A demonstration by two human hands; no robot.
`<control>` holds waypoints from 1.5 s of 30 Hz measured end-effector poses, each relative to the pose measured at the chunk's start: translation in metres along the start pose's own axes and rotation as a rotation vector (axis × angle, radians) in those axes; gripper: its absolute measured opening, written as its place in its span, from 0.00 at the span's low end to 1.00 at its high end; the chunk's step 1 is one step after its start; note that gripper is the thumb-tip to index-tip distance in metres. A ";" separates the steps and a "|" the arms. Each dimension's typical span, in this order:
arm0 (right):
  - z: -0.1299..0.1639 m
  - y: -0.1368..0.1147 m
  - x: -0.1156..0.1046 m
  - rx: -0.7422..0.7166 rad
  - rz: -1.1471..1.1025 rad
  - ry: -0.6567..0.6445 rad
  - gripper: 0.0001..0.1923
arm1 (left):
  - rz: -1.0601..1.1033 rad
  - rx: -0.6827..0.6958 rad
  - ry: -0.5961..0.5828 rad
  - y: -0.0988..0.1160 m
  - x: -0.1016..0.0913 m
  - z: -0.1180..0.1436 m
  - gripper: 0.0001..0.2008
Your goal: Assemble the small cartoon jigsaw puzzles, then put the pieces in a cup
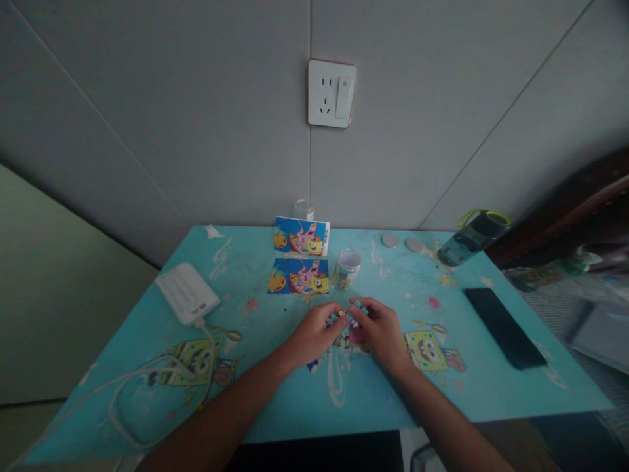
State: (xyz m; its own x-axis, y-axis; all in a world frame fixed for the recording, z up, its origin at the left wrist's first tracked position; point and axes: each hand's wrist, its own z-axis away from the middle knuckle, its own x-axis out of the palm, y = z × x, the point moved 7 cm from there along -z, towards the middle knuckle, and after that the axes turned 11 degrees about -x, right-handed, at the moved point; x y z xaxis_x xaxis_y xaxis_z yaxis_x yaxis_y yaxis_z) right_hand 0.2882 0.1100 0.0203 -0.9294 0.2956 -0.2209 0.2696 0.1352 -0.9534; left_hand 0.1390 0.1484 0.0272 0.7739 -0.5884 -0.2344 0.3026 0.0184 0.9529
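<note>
Both hands are close together above the middle of the table. My left hand [322, 331] is closed, thumb and fingertips pinched on small puzzle pieces [341, 315]. My right hand [381, 324] is closed too, its fingertips on a light blue puzzle piece [361, 305] right beside them. Below the hands lies a patch of colourful puzzle [358, 341], partly hidden by the fingers. A dark blue piece [313, 365] shows beside my left wrist. Just beyond the hands stands a small white-lined tub [348, 269]. Two cartoon picture cards, one upper [301, 237] and one lower [297, 276], lie to its left.
A white power bank [187, 293] with a looping cable [120, 387] is at the left. At the right are a dark phone-like slab [504, 328] and a water bottle [472, 237]. Two round lids [390, 241] and a clear jar [303, 210] sit by the wall.
</note>
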 end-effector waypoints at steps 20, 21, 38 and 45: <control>-0.001 -0.031 0.004 -0.300 0.288 0.016 0.07 | 0.153 -0.068 -0.011 -0.003 0.007 0.002 0.15; -0.002 -0.026 0.003 -0.232 0.244 0.026 0.07 | 0.155 -0.071 -0.016 -0.002 0.007 0.003 0.15; -0.003 -0.004 -0.008 0.126 -0.056 0.007 0.19 | 0.273 -0.204 -0.123 -0.008 0.004 0.007 0.17; -0.002 0.002 -0.004 0.161 -0.137 0.012 0.22 | 0.448 -0.271 -0.200 -0.013 0.013 0.008 0.18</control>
State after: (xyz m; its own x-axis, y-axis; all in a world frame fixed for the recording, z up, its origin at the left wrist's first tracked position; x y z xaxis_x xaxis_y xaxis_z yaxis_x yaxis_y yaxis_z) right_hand 0.2924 0.1111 0.0200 -0.9513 0.2962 -0.0856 0.0965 0.0225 -0.9951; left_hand 0.1404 0.1338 0.0130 0.7470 -0.6167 0.2483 0.1210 0.4934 0.8613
